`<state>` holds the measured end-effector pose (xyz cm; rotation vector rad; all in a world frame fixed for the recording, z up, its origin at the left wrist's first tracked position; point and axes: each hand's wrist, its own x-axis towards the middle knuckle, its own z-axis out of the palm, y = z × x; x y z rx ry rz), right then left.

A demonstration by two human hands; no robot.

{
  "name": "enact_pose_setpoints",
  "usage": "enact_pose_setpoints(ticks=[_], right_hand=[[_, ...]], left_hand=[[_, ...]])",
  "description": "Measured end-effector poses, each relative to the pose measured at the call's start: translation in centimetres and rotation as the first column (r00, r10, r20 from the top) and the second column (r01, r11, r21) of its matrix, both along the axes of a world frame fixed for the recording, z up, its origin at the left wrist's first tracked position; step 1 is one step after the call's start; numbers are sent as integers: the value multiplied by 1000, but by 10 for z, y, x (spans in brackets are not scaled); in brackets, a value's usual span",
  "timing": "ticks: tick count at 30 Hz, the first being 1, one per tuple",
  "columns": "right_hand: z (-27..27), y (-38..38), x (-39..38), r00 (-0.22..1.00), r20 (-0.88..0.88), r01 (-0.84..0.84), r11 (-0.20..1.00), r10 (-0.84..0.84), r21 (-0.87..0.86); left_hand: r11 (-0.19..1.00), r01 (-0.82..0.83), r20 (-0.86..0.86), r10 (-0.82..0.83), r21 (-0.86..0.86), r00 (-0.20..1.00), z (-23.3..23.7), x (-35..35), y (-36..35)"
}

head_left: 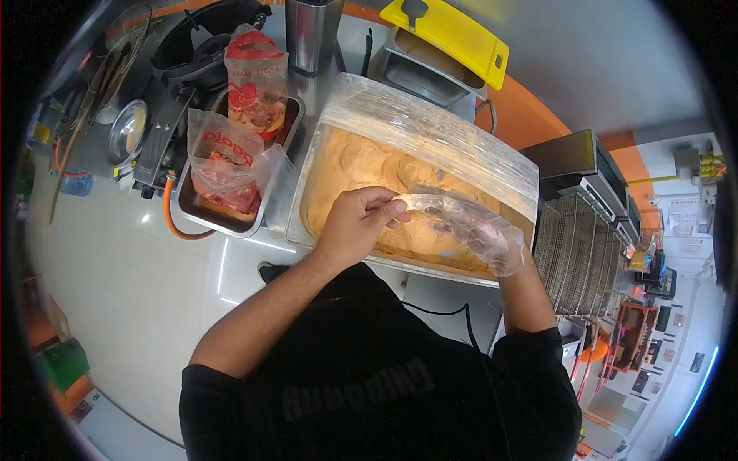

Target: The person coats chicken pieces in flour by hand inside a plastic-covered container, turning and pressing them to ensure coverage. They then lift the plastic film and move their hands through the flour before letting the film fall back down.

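My left hand [363,220] is bare, its thumb and fingers pinching the fingertip end of a clear plastic glove [438,206]. That glove is on my right hand [480,230], which points left with fingers stretched out inside the loose plastic and holds nothing. Both hands are above a large metal tub [296,223] of orange-tan breading flour [357,165], heaped in lumps. Plastic wrap [430,115] covers the far side of the tub.
Left of the tub, a metal tray [246,229] holds two plastic bags [223,165] of raw meat. A yellow cutting board [453,38] rests on metal pans behind. Wire racks [576,253] stand at the right. An orange hose [169,207] curves beside the stove.
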<state>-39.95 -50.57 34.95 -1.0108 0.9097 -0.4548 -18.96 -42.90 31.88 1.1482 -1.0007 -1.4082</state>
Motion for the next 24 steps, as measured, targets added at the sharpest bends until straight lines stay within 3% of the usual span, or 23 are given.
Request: enact_pose_setpoints(ticks=[5, 8, 11, 13, 17, 19, 20, 22, 24], right_hand=[[-11, -2, -3, 999, -50, -3, 1000, 4, 15], [-16, -2, -9, 996, 74, 34, 996, -40, 83], [-17, -4, -13, 995, 18, -103, 992, 102, 67], [-16, -3, -14, 987, 160, -26, 961, -19, 277], [-22, -7, -17, 992, 126, -45, 964, 12, 261], [-15, -7, -8, 946, -220, -263, 960, 237, -97], [-9, -5, -3, 946, -219, -264, 960, 238, -98], [2, -2, 9, 766, -572, -548, 763, 292, -344], [-7, -1, 12, 720, -650, -593, 703, 244, -393]], left_hand=[[1000, -2, 46, 1, 23, 999, 5, 2, 3], [1000, -7, 67, 5, 20, 998, 2, 2, 4], [1000, -12, 61, 13, -12, 998, -3, 1, 5], [1000, -17, 102, 18, -14, 995, -2, 1, 5], [1000, -4, 127, 8, -28, 992, -9, 1, 5], [1000, -6, 135, 5, 10, 991, -13, 2, 6], [1000, -7, 136, 6, 9, 991, -16, 3, 6], [999, -42, 143, 39, 16, 989, -18, 5, 8], [998, -56, 213, 59, -20, 975, -20, 10, 10]])
